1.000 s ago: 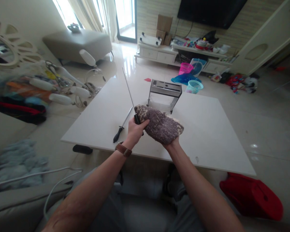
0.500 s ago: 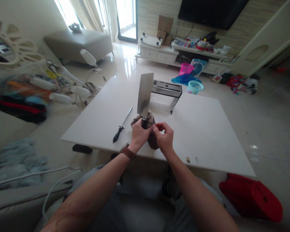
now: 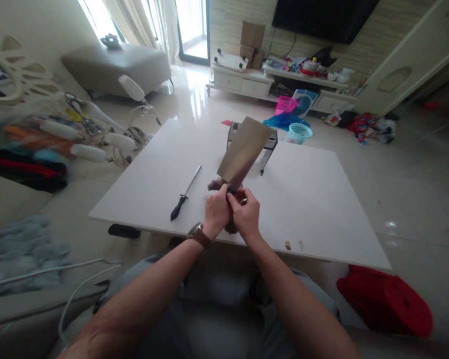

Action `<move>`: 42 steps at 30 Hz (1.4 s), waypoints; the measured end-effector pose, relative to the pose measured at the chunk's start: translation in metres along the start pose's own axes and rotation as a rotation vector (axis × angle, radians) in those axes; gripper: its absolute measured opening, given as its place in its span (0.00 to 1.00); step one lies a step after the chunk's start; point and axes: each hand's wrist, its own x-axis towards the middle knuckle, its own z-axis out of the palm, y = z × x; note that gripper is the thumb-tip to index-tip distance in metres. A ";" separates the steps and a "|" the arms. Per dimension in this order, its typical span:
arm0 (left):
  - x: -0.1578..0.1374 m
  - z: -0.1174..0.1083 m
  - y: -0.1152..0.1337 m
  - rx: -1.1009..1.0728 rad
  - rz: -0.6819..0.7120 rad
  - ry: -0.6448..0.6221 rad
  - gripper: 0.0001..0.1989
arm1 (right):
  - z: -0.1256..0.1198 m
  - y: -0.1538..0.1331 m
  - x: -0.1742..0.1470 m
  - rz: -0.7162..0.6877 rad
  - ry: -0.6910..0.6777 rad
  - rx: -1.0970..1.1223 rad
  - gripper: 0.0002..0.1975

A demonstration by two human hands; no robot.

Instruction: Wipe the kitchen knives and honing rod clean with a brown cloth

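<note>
My left hand (image 3: 217,210) is wrapped round the black handle of a cleaver (image 3: 245,149), whose broad blade points up and away, tilted to the right. Thumb and fingers of my right hand (image 3: 246,210) are closed against the handle just below the blade. Under both hands lies a brown, shaggy cloth-like bundle (image 3: 216,185), mostly hidden; I cannot tell exactly what it is. To the left, a sharpening steel (image 3: 185,193) with a black handle rests on the white table (image 3: 303,199). Behind the blade stands a knife block (image 3: 273,142), partly covered.
Two small items, a yellowish one (image 3: 288,245) and a pale one (image 3: 301,245), lie by the table's near edge. A red stool-like object (image 3: 385,301) is at the lower right. Beyond the table are a blue basket (image 3: 299,132) and a pink basket (image 3: 285,105).
The cleaver has turned from nearly upright to tilted right, its flat face now showing more. My right hand has come closer to the left, onto the handle. The sharpening steel stays on the table.
</note>
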 end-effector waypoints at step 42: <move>0.050 -0.025 -0.029 -1.597 -0.487 0.038 0.12 | -0.014 0.010 0.014 0.224 0.009 0.597 0.13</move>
